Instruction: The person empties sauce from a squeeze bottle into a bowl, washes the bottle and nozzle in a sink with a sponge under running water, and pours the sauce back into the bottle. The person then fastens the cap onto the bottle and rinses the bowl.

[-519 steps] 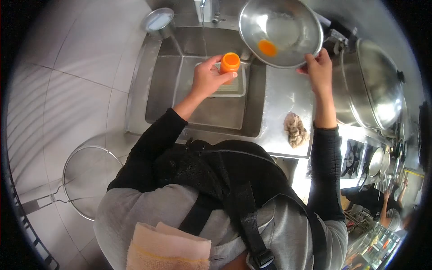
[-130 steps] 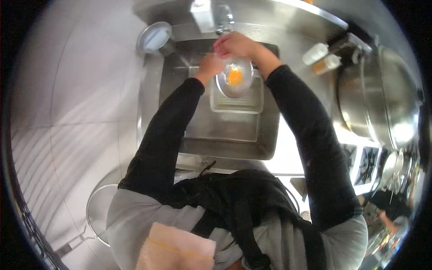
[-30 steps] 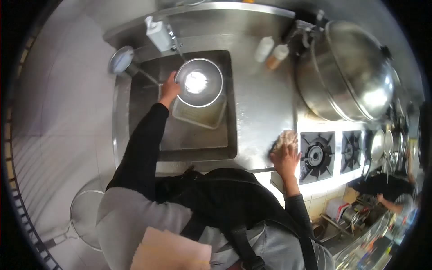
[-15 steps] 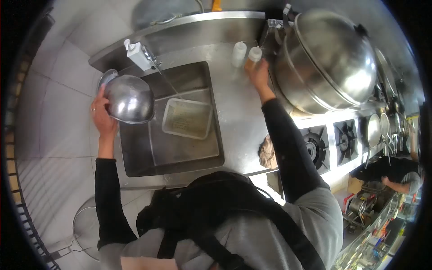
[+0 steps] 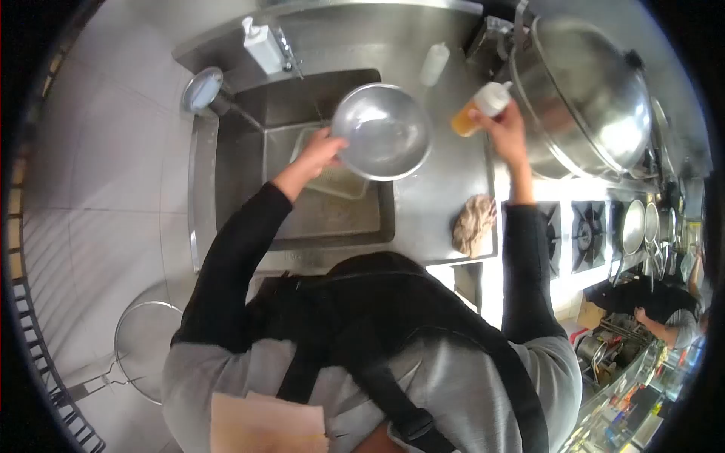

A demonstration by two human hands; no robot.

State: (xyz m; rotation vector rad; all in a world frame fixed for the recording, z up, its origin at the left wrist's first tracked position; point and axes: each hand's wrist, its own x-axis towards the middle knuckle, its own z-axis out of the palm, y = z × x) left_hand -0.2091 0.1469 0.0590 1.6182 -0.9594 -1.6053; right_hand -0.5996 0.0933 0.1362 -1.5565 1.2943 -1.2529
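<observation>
A shiny metal bowl (image 5: 384,134) is gripped at its left rim by my left hand (image 5: 321,153), its inside facing up toward me. It hangs over the right part of the sink (image 5: 332,230). My right hand (image 5: 507,134) is closed around a squeeze bottle (image 5: 477,111) with a white cap and orange-yellow contents, held tilted with the cap up to the right. Below the bowl, a translucent plastic tub (image 5: 349,185) sits in the sink, partly hidden by the bowl and my left hand.
A second, white squeeze bottle (image 5: 434,64) stands at the counter's back. The large domed metal pot (image 5: 585,98) is close to my right hand. A crumpled brown cloth (image 5: 474,225) lies by the burners (image 5: 587,235). A white pump dispenser (image 5: 263,49) is behind the sink. Another person (image 5: 657,313) works far right.
My left hand has brought the bowl rightward and turned its inside up. My right hand has lifted the squeeze bottle off the counter and tilted it, moving it to the right.
</observation>
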